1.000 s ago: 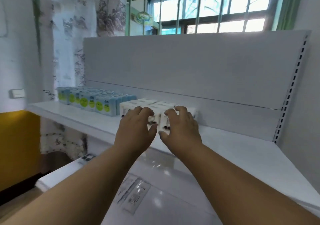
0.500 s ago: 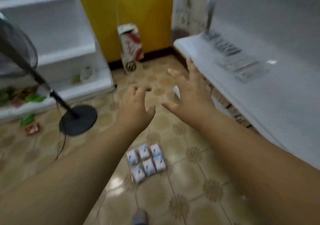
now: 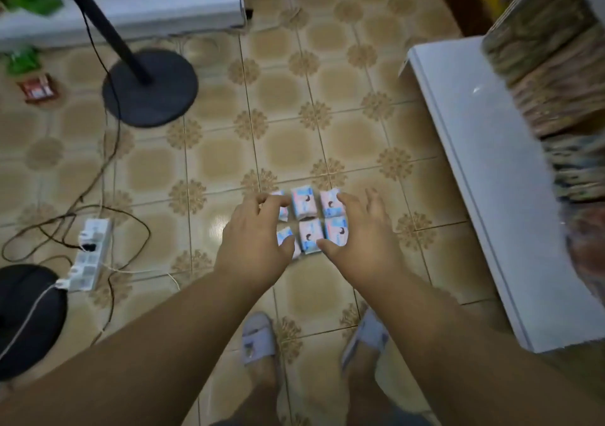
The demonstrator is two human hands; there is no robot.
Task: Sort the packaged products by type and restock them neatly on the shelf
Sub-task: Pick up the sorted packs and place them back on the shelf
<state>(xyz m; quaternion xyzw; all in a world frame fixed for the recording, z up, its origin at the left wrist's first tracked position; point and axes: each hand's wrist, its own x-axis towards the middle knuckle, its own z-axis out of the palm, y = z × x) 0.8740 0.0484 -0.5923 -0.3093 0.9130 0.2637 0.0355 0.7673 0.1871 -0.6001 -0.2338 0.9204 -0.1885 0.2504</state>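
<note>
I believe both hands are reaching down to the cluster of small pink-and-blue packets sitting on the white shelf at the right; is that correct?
Not quite. In the head view the left hand and right hand do reach down on either side of the pink-and-blue packets, but the packets lie on the tiled floor, not on the white shelf, which stands apart to the right.

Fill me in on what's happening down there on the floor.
A person in slippers is bending over a block of small pink-and-blue packets lying on the tiled floor. The left hand and right hand are spread on either side of the block, fingers at its edges, not yet lifting it. A white shelf stands to the right.
</note>
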